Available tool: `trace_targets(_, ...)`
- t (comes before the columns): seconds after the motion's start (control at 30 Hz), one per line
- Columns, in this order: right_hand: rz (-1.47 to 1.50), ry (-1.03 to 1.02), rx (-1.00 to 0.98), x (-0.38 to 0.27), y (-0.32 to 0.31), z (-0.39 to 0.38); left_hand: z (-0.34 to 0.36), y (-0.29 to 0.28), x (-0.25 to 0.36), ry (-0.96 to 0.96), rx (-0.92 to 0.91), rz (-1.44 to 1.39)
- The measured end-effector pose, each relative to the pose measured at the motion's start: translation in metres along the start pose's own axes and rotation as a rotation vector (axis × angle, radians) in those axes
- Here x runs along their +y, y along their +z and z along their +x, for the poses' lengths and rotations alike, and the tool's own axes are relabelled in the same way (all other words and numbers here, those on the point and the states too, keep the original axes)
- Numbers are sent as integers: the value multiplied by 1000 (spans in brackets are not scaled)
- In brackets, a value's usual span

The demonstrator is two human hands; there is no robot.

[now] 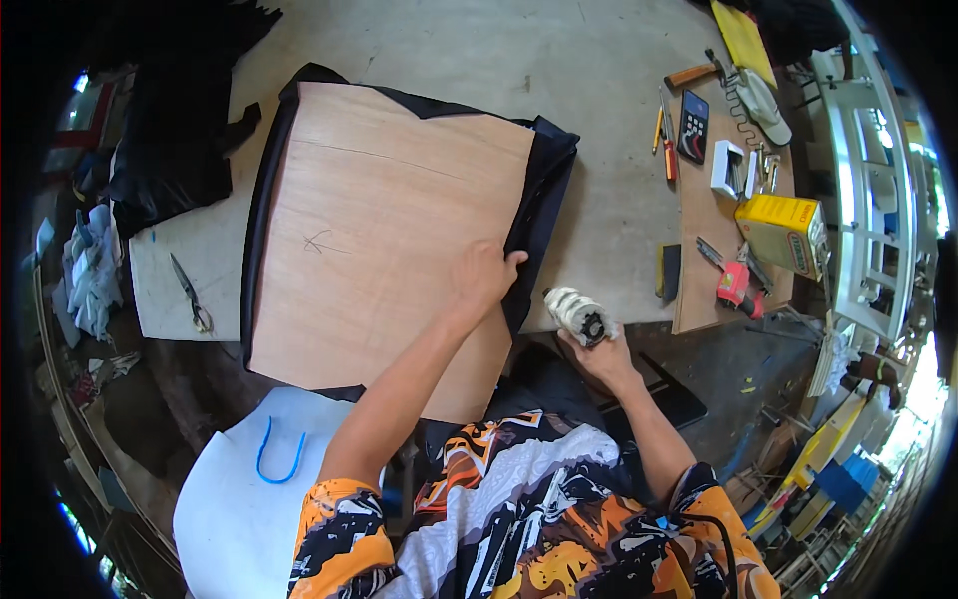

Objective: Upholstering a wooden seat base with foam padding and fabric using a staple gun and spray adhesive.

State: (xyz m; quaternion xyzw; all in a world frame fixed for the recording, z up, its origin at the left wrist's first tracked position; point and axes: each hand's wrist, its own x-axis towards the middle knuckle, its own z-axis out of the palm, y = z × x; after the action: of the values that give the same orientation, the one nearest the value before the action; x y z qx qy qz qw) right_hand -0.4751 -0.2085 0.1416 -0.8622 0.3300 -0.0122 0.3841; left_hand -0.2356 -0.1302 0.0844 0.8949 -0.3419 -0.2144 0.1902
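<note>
A pale plywood panel lies before me on the table, with black fabric wrapped around its edges and folded over the top and right sides. My left hand rests at the panel's right edge, fingers curled and thumb stretched onto the fabric fold; the fingertips are mostly hidden. Off the panel's lower right, my right hand grips what looks like an air staple gun, its body wrapped in whitish tape, with a round black end cap facing up. The handle is hidden in my palm.
Scissors lie left of the panel, below a heap of black material. On the right, a brown board bears a red air tool, a yellow can, a hammer and a calculator-like device. A white seat-like surface stands lower left.
</note>
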Motion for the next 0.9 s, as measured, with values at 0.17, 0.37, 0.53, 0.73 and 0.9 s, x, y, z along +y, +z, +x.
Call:
trace_targets(0.17, 37, 22, 49, 17, 0, 2, -41, 0, -12, 32, 223, -132)
trace_targets(0.37, 85, -4, -53, 21, -11, 20, -42, 6, -32, -62, 345, -233)
trace_targets(0.53, 212, 39, -98, 8, -12, 48, -43, 12, -39, 33, 458, -233)
trace_targets(0.73, 178, 68, -155, -8, -3, 78, -41, 10, -44, 70, 459, -343)
trace_targets(0.9, 179, 48, -142, -24, -5, 76, -43, 8, -46, 70, 441, -348)
